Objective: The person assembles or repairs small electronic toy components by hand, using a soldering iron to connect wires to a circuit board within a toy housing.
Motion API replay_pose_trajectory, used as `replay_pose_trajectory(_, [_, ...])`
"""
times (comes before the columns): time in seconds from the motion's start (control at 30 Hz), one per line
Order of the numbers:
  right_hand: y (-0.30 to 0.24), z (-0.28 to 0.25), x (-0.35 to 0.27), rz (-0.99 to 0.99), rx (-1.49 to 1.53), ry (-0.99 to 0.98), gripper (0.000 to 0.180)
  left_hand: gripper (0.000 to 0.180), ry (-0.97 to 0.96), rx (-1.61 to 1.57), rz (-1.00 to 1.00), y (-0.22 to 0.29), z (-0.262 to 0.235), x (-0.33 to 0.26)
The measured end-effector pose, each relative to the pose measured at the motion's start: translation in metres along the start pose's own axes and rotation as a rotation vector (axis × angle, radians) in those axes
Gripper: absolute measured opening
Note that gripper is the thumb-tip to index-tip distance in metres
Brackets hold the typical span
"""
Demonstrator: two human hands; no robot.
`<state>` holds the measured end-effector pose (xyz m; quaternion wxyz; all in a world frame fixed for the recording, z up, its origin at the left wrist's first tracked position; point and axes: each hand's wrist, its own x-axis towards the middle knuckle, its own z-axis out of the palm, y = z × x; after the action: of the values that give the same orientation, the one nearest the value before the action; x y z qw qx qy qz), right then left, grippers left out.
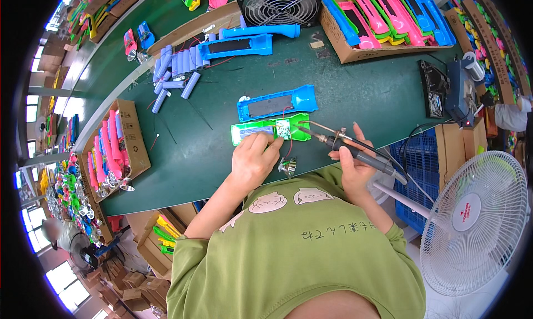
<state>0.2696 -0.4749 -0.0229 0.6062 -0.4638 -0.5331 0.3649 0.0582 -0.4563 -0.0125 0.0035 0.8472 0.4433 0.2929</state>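
Observation:
A green plastic flashlight housing [302,134] lies at the table's near edge. Inside it are a blue battery cell [252,131] and a small circuit board [283,129]. My left hand [254,161] has its fingers bent over the housing's near side and grips it there. My right hand [355,166] is closed around a soldering iron [383,166] with a thin curved metal tube beside it; both tips point at the board. A red wire runs down to a silver reflector [288,167] by the edge. Just beyond sits a blue housing [305,99].
Loose battery cells [183,62] lie at the back left, near a black fan [280,5]. Cardboard boxes of coloured housings stand at the left [139,133] and back right [355,53]. A soldering station [462,88] is at the right, with a white fan [472,222] nearer.

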Motion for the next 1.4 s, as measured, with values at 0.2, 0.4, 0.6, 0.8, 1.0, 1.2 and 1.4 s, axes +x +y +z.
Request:
replay_pose_trajectory(0.2, [0.017,-0.016,0.003,-0.085,0.017,0.094,0.019,0.026,0.13,-0.058,-0.106,-0.003,-0.001,0.0])
replay_pose_trajectory(0.4, [0.03,-0.03,0.008,-0.027,0.033,0.246,0.02,0.027,0.066,0.06,-0.426,-0.07,0.001,0.033])
replay_pose_trajectory(0.6, [0.031,-0.041,0.009,-0.046,0.018,0.403,0.022,0.025,-0.076,-0.057,-0.499,-0.081,-0.001,0.027])
replay_pose_trajectory(0.8, [0.038,-0.057,0.017,-0.046,-0.027,0.407,0.024,0.042,0.122,-0.264,-0.349,-0.037,-0.014,-0.029])
replay_pose_trajectory(1.0, [0.042,-0.055,0.037,-0.007,-0.077,0.389,0.025,0.046,-0.045,-0.311,-0.135,-0.064,-0.022,-0.009])
replay_pose_trajectory(1.2, [0.045,-0.043,0.044,0.037,-0.071,0.403,0.023,0.042,0.198,0.118,-0.364,-0.188,-0.137,0.055])
replay_pose_trajectory(1.4, [0.049,-0.023,0.051,0.115,-0.096,0.401,0.023,0.039,0.384,0.527,-0.692,-0.422,-0.183,0.064])
